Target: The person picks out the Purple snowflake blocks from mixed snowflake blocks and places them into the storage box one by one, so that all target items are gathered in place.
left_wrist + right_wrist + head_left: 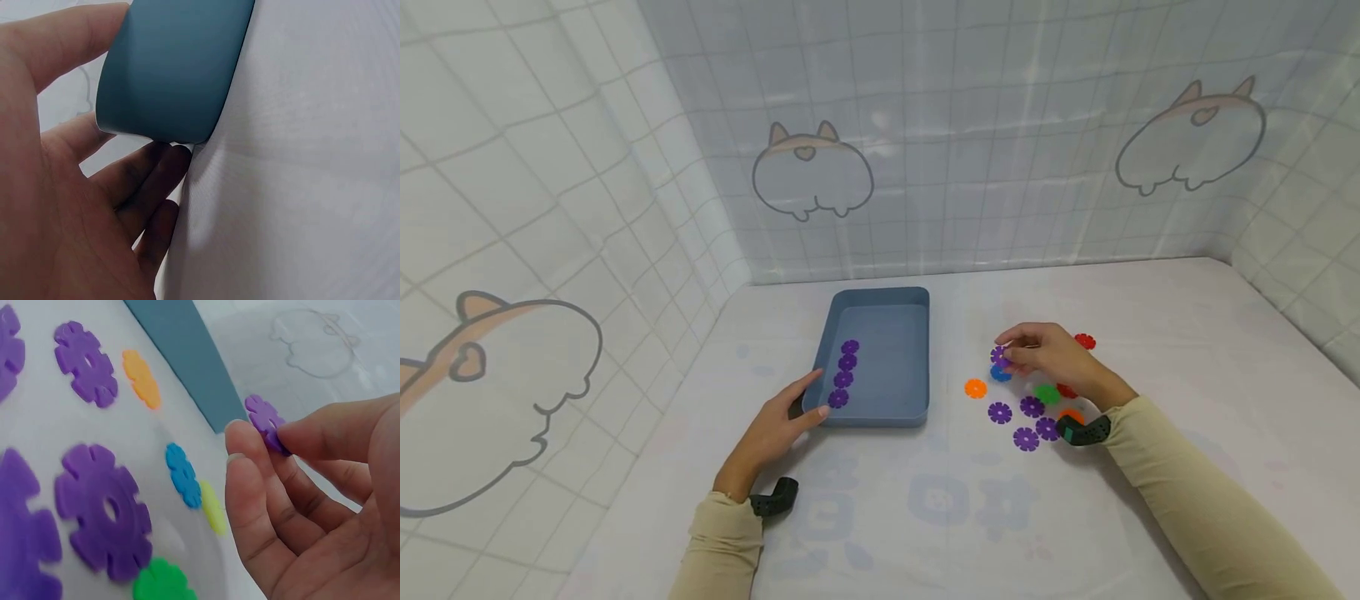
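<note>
In the head view my left hand (778, 429) holds the near left corner of a blue-grey tray (891, 358), thumb over the rim and fingers against the outer wall. The left wrist view shows the fingertips tucked close beneath the tray's corner (169, 75). Inside the tray, several purple snowflake discs form a line along the left side. My right hand (1048, 358) pinches one purple snowflake disc (265, 419) between thumb and fingers. It hovers above a blue disc (184, 476), to the right of the tray.
Several more purple discs (1000, 412) lie loose near my right wrist. Among them are an orange disc (975, 388), a green disc (1047, 394) and a red disc (1085, 342). A yellow disc (213, 507) shows beside the blue one. A tiled-pattern backdrop (985, 167) stands behind the table.
</note>
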### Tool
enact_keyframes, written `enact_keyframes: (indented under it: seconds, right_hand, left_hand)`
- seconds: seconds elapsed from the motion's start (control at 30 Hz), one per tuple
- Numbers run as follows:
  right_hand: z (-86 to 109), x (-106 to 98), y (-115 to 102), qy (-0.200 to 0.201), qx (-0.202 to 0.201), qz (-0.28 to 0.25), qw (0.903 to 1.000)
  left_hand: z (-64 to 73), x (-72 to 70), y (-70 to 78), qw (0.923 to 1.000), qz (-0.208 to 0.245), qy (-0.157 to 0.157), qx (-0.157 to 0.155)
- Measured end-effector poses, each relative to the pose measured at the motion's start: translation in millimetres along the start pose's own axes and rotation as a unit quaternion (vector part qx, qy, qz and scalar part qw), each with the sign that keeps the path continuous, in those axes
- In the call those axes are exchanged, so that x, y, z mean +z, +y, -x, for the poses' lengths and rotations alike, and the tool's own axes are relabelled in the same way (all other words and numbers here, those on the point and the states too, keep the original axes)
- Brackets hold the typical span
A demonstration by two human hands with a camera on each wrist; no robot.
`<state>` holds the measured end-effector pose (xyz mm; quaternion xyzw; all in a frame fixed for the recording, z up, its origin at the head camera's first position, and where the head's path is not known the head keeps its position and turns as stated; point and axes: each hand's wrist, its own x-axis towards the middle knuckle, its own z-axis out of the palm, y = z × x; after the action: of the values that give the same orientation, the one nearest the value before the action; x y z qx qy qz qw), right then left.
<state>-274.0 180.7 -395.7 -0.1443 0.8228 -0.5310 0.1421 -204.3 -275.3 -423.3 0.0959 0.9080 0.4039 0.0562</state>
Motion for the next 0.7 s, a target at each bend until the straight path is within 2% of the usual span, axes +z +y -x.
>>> enact_keyframes:
  seconds: [0.17, 0.33, 0.5, 0.7]
  right_hand:
    - [-10.5, 11, -6, -0.023, -0.006, -0.005, 0.9997]
    - [-20.5, 22, -15, -0.026, 0.011, 0.0, 0.9996]
    - [-27.8, 31, -26, -0.019, 0.016, -0.031, 0.9992]
    - [-36.4, 42, -35, -0.019, -0.002, -0.06, 0.998]
  left_hand:
    - [1.0, -0.5, -1.0, 1.0, -0.001, 0.0, 0.004]
    - [0.9, -0.2, -0.4, 1.0, 0.001, 0.001, 0.003]
    - [-0.2, -0.4, -0.8, 1.0, -0.004, 0.002, 0.005]
    - [-0.2, -0.3, -0.8, 0.9999, -0.009, -0.001, 0.007]
